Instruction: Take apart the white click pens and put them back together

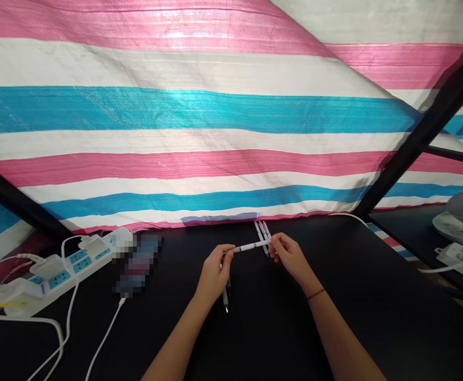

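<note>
White pen (251,246), held level above a black table (334,296); a power strip (72,270) with blue sockets lies at left. We see the left hand (214,272) pinching one end narrowly, the right hand (290,258) pinching the other; more white pens (262,237) lie just beyond, another pen (225,299) beneath the left hand.

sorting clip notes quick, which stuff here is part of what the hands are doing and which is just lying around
In use: left hand, right hand, slim white pen held between them, small group of white pens, silver-tipped pen

Lying about: white power strip with blue sockets, white cable, pink, white and blue striped tarp
</note>
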`<action>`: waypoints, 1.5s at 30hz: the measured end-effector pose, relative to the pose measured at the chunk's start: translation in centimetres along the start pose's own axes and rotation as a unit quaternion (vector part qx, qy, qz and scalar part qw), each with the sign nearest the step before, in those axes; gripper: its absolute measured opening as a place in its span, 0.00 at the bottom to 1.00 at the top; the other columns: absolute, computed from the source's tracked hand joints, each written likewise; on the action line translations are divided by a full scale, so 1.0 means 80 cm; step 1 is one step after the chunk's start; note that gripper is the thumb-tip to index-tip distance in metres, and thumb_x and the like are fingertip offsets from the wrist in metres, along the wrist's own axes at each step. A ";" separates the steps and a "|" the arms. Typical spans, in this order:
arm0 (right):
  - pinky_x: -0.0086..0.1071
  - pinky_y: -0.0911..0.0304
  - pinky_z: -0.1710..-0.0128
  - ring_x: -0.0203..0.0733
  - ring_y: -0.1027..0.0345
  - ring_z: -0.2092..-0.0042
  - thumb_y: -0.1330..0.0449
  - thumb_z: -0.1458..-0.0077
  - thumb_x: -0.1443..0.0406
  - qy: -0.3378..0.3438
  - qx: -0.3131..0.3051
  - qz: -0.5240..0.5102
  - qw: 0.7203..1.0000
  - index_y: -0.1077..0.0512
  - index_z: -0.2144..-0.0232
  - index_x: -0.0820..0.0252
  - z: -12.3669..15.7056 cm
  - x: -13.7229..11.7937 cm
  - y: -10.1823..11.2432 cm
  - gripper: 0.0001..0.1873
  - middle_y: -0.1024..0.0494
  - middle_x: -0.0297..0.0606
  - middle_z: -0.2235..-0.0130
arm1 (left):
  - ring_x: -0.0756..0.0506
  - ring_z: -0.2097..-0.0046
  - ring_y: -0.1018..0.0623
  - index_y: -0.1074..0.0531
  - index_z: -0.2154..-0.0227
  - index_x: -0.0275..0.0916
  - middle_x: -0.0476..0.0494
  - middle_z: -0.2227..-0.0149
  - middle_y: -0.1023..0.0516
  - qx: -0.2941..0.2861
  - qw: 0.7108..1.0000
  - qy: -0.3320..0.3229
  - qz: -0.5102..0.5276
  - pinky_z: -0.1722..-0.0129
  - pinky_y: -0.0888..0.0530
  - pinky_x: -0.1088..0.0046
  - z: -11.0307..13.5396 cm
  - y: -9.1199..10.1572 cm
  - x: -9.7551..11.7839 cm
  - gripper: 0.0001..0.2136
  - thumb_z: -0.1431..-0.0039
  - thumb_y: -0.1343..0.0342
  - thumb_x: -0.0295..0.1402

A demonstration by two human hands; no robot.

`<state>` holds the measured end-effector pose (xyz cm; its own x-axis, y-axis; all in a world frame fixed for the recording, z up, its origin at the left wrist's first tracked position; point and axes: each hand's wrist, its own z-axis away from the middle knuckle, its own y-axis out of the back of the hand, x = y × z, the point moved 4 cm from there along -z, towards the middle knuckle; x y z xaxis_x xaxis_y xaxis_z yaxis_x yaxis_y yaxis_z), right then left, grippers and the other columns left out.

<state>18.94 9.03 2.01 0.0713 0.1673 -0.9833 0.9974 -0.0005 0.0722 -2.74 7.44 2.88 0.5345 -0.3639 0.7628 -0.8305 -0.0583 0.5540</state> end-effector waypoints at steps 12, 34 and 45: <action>0.28 0.40 0.76 0.36 0.36 0.74 0.39 0.49 0.52 -0.005 -0.062 -0.010 0.998 0.32 0.64 0.57 0.005 -0.001 -0.007 0.17 0.30 0.32 0.74 | 0.47 0.67 0.25 0.29 0.59 0.38 0.44 0.68 0.25 0.011 1.000 -0.010 0.004 0.66 0.29 0.72 0.000 0.002 0.007 0.14 0.37 0.56 0.38; 0.29 0.43 0.76 0.34 0.41 0.76 0.40 0.48 0.53 0.006 -0.053 -0.006 0.999 0.31 0.69 0.59 0.005 -0.002 -0.006 0.15 0.34 0.30 0.79 | 0.49 0.74 0.29 0.29 0.67 0.39 0.51 0.77 0.31 0.020 0.999 0.035 0.011 0.73 0.35 0.76 0.005 -0.002 0.009 0.15 0.37 0.57 0.41; 0.27 0.36 0.80 0.34 0.35 0.76 0.36 0.53 0.53 -0.029 0.040 -0.144 0.988 0.38 0.52 0.55 0.003 0.000 -0.016 0.28 0.26 0.32 0.71 | 0.50 0.73 0.29 0.34 0.62 0.39 0.52 0.75 0.30 -0.084 0.989 0.066 0.106 0.71 0.34 0.76 0.033 -0.047 0.044 0.08 0.39 0.54 0.36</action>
<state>17.68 8.80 1.91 -0.2176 0.1149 -0.9693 0.9740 -0.0389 -0.2232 1.89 3.94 2.63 0.3765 -0.2264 0.8983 -0.8938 0.1663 0.4165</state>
